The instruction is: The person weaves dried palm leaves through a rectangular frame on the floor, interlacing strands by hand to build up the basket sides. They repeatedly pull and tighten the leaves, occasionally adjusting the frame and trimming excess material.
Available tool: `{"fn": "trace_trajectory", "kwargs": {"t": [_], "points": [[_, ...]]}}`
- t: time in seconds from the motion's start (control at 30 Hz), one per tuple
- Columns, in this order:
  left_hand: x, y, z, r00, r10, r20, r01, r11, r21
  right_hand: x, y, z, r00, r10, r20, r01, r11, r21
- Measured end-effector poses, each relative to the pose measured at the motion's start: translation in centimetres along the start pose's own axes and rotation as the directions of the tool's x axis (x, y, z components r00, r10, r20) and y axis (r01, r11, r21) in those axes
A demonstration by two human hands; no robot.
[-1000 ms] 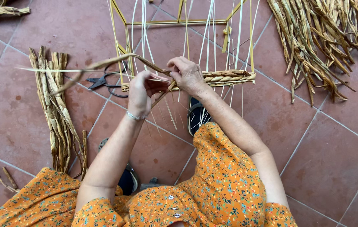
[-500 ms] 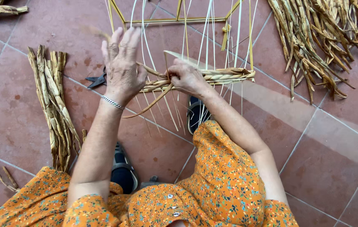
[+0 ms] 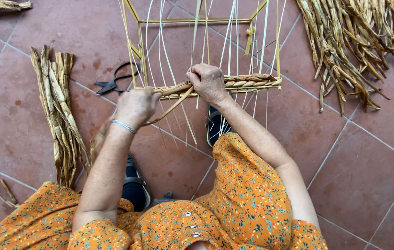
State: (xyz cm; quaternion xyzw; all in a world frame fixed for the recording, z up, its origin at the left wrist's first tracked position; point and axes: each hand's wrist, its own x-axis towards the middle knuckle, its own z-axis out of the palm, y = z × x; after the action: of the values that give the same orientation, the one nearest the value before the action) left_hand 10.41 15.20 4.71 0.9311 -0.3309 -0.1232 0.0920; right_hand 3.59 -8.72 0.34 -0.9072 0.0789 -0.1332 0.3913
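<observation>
A yellow wire frame (image 3: 134, 41) strung with thin pale upright strands stands on the tiled floor before me. A woven band of dried straw (image 3: 248, 82) runs across the strands. My left hand (image 3: 136, 106), with a silver bracelet at the wrist, is closed on a loose straw strand (image 3: 171, 106) at the band's left end. My right hand (image 3: 207, 82) grips the woven band among the uprights near the middle.
Black scissors (image 3: 113, 82) lie on the tiles left of the frame. A bundle of dried straw (image 3: 58, 111) lies at my left, a large heap of straw (image 3: 354, 46) at the upper right. My dark sandals (image 3: 215, 125) rest under the frame.
My left hand was raised and spread open above the frame; it has come down and closed on the loose strand at the band's left end. My right hand stayed on the weave.
</observation>
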Motion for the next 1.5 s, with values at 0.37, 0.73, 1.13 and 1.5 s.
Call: {"fn": "trace_trajectory", "kwargs": {"t": [0.37, 0.73, 1.13, 1.5], "points": [[-1.8, 0.6, 0.5, 0.965, 0.220, -0.145, -0.204, 0.972, 0.114, -0.2, -1.2, 0.7, 0.914, -0.401, 0.059, 0.405, 0.902, -0.146], [-0.1, 1.3, -1.9, 0.791, 0.274, -0.547, -0.165, 0.956, 0.241, 0.5, -2.3, -2.0, 0.898, -0.263, 0.353, 0.281, 0.960, 0.000], [7.6, 3.3, 3.6, 0.976, -0.078, -0.203, 0.032, 0.975, -0.221, 0.8, -1.3, -1.9, 0.917, 0.059, 0.394, -0.151, 0.966, 0.208], [1.3, 2.7, 4.5, 0.996, -0.084, 0.039, 0.028, -0.129, -0.991, 0.7, -1.5, 1.0, 0.984, -0.093, 0.149, 0.079, 0.992, 0.099]]}}
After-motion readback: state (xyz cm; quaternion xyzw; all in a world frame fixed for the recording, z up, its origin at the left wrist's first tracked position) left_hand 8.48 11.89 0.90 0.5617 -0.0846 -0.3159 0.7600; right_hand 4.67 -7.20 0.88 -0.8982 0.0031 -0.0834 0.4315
